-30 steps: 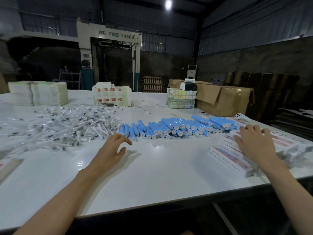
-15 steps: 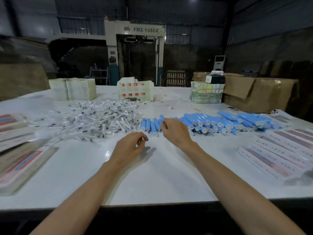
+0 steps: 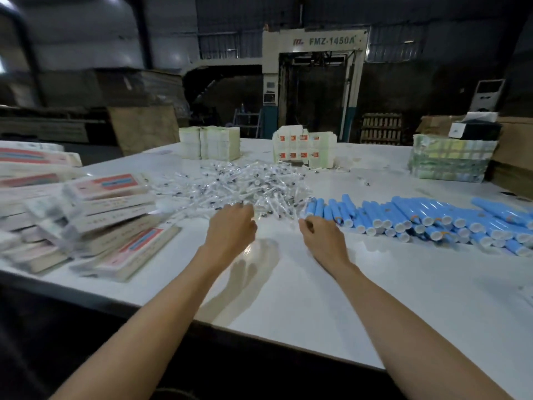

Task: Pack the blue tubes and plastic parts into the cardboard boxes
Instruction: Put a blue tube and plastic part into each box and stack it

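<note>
Plainly, both bare forearms reach out over the white surface [image 3: 317, 298] from its near edge. The left hand [image 3: 232, 226] lies with its back up. Its fingers [image 3: 239, 209] are held close together and bent down at the near edge of the heap of clear plastic parts [image 3: 245, 183]; whether they hold a piece cannot be told, since the tips are hidden. The right hand [image 3: 320, 238] is just beside it. Its fingers are curled in, with the thumb tip meeting the forefinger close to the left end of the blue tubes [image 3: 418, 217]. Whether anything is pinched between them cannot be told.

The blue tubes lie in a loose row along the right half of the surface, their white ends mostly turned toward the person. The plastic parts are piled in the middle, touching the left end of that row. Flat cardboard boxes [image 3: 109, 203] printed in white, red and blue are stacked untidily at the left, blurred in this view.

Farther back stand a block of white bundles [image 3: 210, 142] and a pale stack with red squares [image 3: 302, 148]. To the right of these is a greenish bundle [image 3: 450, 160] with a black and white box [image 3: 476, 129] on top. A brown carton [image 3: 513, 151] sits at the far right. Behind the surface rises a machine [image 3: 314, 41] marked FMZ-1450A.
</note>
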